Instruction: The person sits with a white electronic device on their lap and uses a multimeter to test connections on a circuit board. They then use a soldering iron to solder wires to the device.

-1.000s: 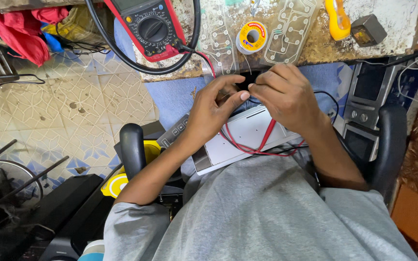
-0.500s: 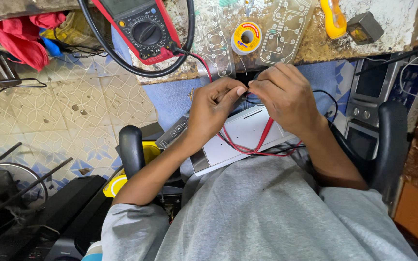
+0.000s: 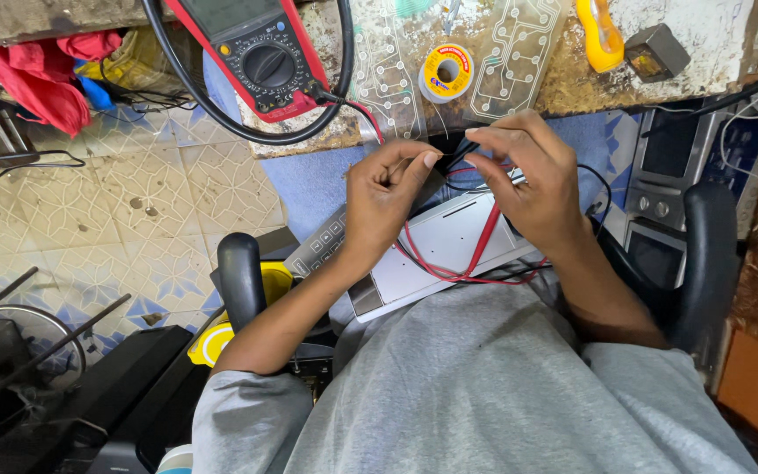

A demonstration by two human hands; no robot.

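Note:
My left hand [image 3: 388, 197] and my right hand [image 3: 528, 175] are raised close together over my lap, fingertips almost meeting. Both pinch a thin dark wire end [image 3: 454, 156] between thumb and forefinger. Red and black probe leads [image 3: 475, 250] loop under my hands across a flat white device [image 3: 436, 250] that lies on my lap. A red multimeter [image 3: 252, 48] rests on the worn bench edge above, its black cable circling it.
On the bench lie a yellow solder spool [image 3: 446, 72], clear membrane circuit sheets [image 3: 519, 53], an orange tool [image 3: 598, 35] and a small grey box [image 3: 655, 51]. Black chair armrests [image 3: 239, 281] flank me. Tiled floor and red cloth [image 3: 41, 75] at left; silver equipment [image 3: 664, 189] at right.
My hands have spread slightly apart and lifted a little, fingertips now pinching the wire end between them. The view has shifted slightly.

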